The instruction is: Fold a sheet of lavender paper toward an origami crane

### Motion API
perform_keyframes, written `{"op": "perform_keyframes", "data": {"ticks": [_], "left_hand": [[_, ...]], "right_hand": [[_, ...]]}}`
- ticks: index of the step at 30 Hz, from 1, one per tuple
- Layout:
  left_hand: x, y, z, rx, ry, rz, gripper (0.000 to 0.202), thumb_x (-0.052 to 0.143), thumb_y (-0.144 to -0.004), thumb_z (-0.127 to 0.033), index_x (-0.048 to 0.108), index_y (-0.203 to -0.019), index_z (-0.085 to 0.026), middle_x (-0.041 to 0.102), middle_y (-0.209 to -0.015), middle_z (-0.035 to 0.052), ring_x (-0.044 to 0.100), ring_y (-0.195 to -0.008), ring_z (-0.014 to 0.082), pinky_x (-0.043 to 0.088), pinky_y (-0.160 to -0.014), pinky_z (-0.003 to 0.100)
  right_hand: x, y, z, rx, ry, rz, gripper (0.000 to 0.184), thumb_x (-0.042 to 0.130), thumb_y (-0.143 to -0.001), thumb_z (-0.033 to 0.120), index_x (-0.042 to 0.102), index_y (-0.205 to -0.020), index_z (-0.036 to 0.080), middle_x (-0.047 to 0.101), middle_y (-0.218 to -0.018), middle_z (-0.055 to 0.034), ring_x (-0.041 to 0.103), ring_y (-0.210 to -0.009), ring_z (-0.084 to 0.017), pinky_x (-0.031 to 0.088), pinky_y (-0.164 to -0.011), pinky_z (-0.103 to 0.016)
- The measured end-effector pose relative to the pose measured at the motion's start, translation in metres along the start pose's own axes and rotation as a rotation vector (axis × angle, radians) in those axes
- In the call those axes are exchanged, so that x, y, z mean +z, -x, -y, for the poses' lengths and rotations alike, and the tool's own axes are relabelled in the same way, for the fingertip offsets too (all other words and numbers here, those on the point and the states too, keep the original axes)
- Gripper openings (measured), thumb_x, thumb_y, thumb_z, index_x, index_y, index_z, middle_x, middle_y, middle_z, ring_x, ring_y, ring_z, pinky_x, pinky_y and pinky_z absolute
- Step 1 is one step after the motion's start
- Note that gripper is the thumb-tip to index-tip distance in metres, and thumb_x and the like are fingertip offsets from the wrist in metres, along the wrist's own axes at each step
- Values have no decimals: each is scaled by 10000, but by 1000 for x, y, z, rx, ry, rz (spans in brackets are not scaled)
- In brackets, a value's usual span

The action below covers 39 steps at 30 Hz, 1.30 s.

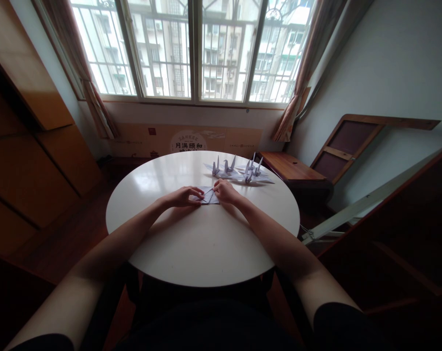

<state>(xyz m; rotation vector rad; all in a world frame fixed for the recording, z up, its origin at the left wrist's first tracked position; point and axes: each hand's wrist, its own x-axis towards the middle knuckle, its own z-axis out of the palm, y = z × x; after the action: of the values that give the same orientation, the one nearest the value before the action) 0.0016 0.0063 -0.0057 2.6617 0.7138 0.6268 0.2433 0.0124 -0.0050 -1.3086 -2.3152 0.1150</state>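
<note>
A small sheet of folded paper (214,199), pale with a crease line across it, lies on the white round table (177,248). My left hand (186,196) has its fingers curved over the paper's left side, thumb and fingertips on it. At the upper right edge, my right hand (223,190) pinches the paper between closed fingers. Just beyond my right hand stand several folded paper cranes (229,168), grouped toward the table's far right side.
A printed cardboard box (239,135) is behind the table under the barred window (195,53). To the right are a low wooden cabinet (290,165) and a leaning wooden frame (347,146). Wooden cupboards (38,170) line the left.
</note>
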Motion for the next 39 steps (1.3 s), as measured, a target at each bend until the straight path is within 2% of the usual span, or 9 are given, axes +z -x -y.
{"op": "perform_keyframes", "data": {"ticks": [3, 8, 12, 16, 21, 27, 39], "left_hand": [[-2, 1, -1, -20, -102, -6, 331, 617, -847, -439, 721, -1083, -231, 668, -1199, 91, 648, -1050, 222, 480, -945, 335], [-7, 3, -4, -173, -333, -27, 342, 533, -883, -431, 701, -1125, -256, 664, -1214, 78, 632, -1085, 262, 479, -937, 376], [-8, 4, -3, -248, -403, -40, 368, 520, -879, -439, 688, -1154, -260, 628, -1272, 82, 616, -1096, 285, 459, -963, 416], [-7, 4, -2, -164, -301, -36, 435, 571, -849, -460, 660, -1205, -227, 657, -1219, 90, 619, -1060, 265, 436, -988, 401], [-2, 2, 0, -122, -117, -59, 568, 705, -741, -486, 651, -1216, -180, 720, -1017, 78, 630, -976, 246, 492, -883, 319], [0, 0, 7, 0, -39, -84, 384, 692, -783, -412, 708, -1100, -196, 702, -1115, 100, 652, -960, 225, 487, -902, 329], [-3, 1, 2, 7, -107, -51, 364, 648, -833, -388, 685, -1148, -209, 692, -1119, 96, 629, -1009, 230, 469, -928, 342]], "right_hand": [[3, 0, -1, -108, -53, -30, 172, 607, -784, 89, 757, -752, 167, 650, -1009, -112, 568, -948, -225, 442, -872, -361], [10, 1, 1, -323, -208, -13, 201, 601, -832, 153, 758, -950, 194, 659, -1004, -104, 610, -865, -181, 472, -825, -323], [14, 2, 5, -384, -239, -8, 276, 608, -814, 122, 729, -1052, 194, 672, -1032, -105, 626, -892, -181, 479, -841, -315], [13, 4, 6, -363, -232, -1, 313, 602, -796, 85, 721, -1067, 187, 671, -1068, -115, 630, -942, -194, 477, -873, -330], [6, 6, 8, -289, -179, 37, 262, 618, -800, 128, 738, -1024, 193, 664, -1105, -113, 621, -1000, -216, 457, -920, -351], [3, 6, 12, -219, -179, 77, 231, 643, -820, 213, 742, -1028, 201, 659, -1126, -114, 619, -1020, -230, 454, -932, -359], [3, 4, 13, -206, -127, 118, 290, 630, -835, 231, 712, -1113, 219, 642, -1140, -102, 589, -1062, -237, 431, -964, -386]]}}
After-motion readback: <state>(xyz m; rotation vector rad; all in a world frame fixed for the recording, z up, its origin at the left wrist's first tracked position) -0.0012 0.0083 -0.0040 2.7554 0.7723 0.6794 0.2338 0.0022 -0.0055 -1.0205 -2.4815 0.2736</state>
